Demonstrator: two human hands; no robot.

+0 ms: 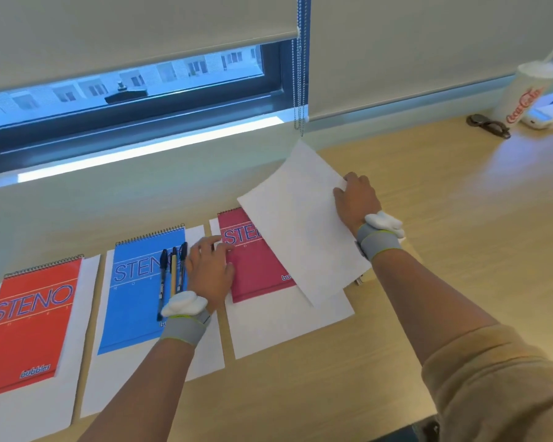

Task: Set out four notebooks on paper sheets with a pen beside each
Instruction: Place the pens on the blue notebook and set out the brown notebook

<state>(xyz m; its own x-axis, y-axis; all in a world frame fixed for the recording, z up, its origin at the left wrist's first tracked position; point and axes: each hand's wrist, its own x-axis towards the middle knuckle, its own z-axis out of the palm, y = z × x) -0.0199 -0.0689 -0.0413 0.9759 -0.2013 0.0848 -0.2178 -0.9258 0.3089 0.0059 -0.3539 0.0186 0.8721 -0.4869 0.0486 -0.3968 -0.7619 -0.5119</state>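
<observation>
Hanging tilted above the desk (428,193), the loose paper sheet (300,224) covers the right part of the pink notebook (256,275) and is pinched at its right edge by the right hand (356,199). The thumb is hidden below the paper. Such a sheet is, I judge, very light and limp. It bends and slides easily, so an edge grip with a flat lowering suits it best. The left hand (209,266) lies with fingers nearly straight on the left edge of the pink notebook, steadying it. Beside it the blue notebook (134,298) carries three pens (173,272) together, and the red notebook (29,320) lies further left — each one on its own sheet. A fourth notebook is not visible. Something small and dark under the lifted sheet's lower corner is impossible to identify, and the red notebook's sheet is cut off at the left.
</observation>
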